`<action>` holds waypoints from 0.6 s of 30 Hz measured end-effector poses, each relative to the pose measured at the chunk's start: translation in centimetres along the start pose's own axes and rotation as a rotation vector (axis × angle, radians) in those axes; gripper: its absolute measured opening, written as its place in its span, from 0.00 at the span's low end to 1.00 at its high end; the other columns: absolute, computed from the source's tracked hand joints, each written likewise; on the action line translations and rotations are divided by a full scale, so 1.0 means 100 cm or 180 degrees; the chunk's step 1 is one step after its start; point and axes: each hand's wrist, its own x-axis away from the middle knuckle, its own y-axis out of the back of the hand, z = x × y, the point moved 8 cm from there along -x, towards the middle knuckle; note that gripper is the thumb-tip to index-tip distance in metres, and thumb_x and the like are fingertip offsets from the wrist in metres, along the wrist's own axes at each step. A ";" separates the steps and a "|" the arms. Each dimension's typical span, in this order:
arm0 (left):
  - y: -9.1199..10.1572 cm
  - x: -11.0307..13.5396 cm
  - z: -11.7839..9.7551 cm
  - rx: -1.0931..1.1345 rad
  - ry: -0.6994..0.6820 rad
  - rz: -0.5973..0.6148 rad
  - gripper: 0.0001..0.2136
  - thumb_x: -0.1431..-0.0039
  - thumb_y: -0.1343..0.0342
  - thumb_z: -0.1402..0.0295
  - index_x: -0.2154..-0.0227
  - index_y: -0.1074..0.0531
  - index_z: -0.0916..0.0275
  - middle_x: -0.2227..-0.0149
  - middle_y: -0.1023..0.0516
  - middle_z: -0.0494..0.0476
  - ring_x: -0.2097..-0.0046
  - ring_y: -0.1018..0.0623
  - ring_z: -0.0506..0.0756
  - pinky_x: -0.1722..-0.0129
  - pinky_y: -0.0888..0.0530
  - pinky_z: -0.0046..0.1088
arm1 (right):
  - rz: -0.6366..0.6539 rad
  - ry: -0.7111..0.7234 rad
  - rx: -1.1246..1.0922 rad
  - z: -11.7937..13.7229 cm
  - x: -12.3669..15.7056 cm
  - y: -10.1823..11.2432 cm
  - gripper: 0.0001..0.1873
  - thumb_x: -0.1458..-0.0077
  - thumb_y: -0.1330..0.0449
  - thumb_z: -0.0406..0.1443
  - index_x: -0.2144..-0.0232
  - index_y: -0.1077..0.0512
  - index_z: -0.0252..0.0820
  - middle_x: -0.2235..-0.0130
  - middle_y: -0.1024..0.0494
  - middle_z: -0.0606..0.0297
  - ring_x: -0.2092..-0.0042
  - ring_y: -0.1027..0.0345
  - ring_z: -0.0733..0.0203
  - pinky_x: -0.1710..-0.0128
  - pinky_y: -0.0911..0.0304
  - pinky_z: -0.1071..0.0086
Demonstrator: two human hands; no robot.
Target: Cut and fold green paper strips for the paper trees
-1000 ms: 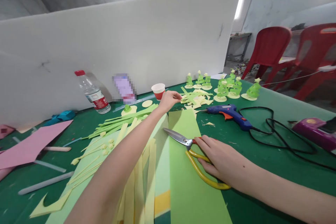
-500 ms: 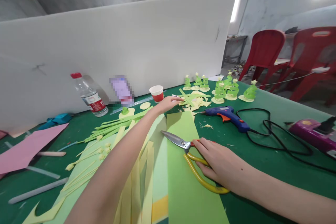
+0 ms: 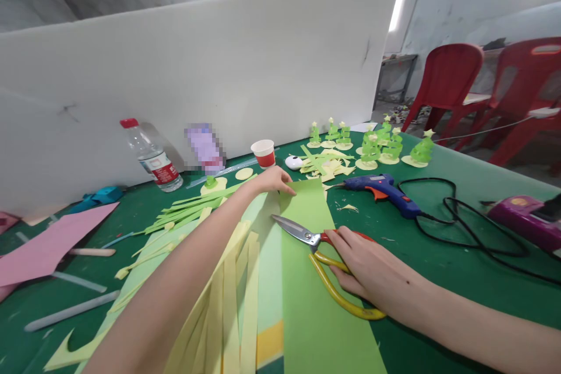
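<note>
My left hand [image 3: 274, 180] reaches far across the table and pinches the far left corner of a long light-green paper sheet [image 3: 313, 304]. My right hand [image 3: 370, 272] rests on the yellow handles of a pair of scissors [image 3: 324, 257] that lie across that sheet, blades pointing left. A small white object [image 3: 293, 162] lies just beyond my left hand, beside a pile of green and yellow paper scraps [image 3: 326, 165]. Yellow paper strips [image 3: 234, 304] lie under my left forearm.
A blue glue gun [image 3: 383, 190] with a black cord [image 3: 460, 228] lies at right, a purple device [image 3: 523, 223] beyond it. Small green paper trees [image 3: 377, 146], a red-and-white cup [image 3: 264, 153], a water bottle [image 3: 151, 155], pink paper [image 3: 48, 245], white board behind, red chairs [image 3: 447, 87].
My left hand drew back from the scrap pile, left a small white object there, and now grips the corner of the green sheet. My right hand stayed on the scissors.
</note>
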 end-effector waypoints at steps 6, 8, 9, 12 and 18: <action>0.011 0.014 0.009 0.0415 0.0097 -0.0187 0.13 0.42 0.49 0.65 0.55 0.34 0.64 0.54 0.31 0.58 0.57 0.27 0.58 0.59 0.28 0.39 | -0.0218 -0.0129 0.0258 0.001 0.005 0.008 0.16 0.49 0.50 0.33 0.57 0.36 0.29 0.68 0.30 0.53 0.74 0.34 0.58 0.84 0.41 0.70; 0.020 0.024 0.022 0.0614 0.0192 -0.0273 0.13 0.41 0.49 0.65 0.54 0.34 0.65 0.54 0.31 0.59 0.57 0.27 0.57 0.59 0.28 0.39 | -0.0270 -0.0147 0.0280 0.002 0.007 0.012 0.17 0.48 0.52 0.33 0.57 0.36 0.29 0.67 0.29 0.52 0.76 0.35 0.59 0.86 0.43 0.70; 0.024 0.030 0.030 0.0719 0.0245 -0.0323 0.14 0.41 0.49 0.66 0.54 0.35 0.65 0.54 0.31 0.59 0.57 0.27 0.56 0.59 0.28 0.39 | -0.0307 -0.0156 0.0279 0.001 0.009 0.015 0.17 0.47 0.53 0.33 0.56 0.36 0.30 0.66 0.29 0.51 0.76 0.35 0.60 0.87 0.42 0.71; 0.038 0.051 0.052 0.1044 0.0373 -0.0490 0.13 0.41 0.49 0.66 0.54 0.35 0.64 0.53 0.31 0.59 0.57 0.27 0.56 0.59 0.28 0.39 | -0.0394 -0.0246 0.0280 -0.004 0.013 0.023 0.18 0.45 0.56 0.34 0.54 0.36 0.32 0.66 0.29 0.49 0.77 0.36 0.61 0.87 0.42 0.71; 0.054 0.082 0.067 0.1658 0.0401 -0.1007 0.14 0.41 0.49 0.66 0.54 0.35 0.64 0.53 0.31 0.60 0.56 0.28 0.56 0.59 0.28 0.40 | -0.0371 -0.0618 0.0182 -0.048 0.013 0.022 0.11 0.47 0.52 0.33 0.65 0.30 0.39 0.62 0.31 0.45 0.63 0.33 0.46 0.81 0.41 0.66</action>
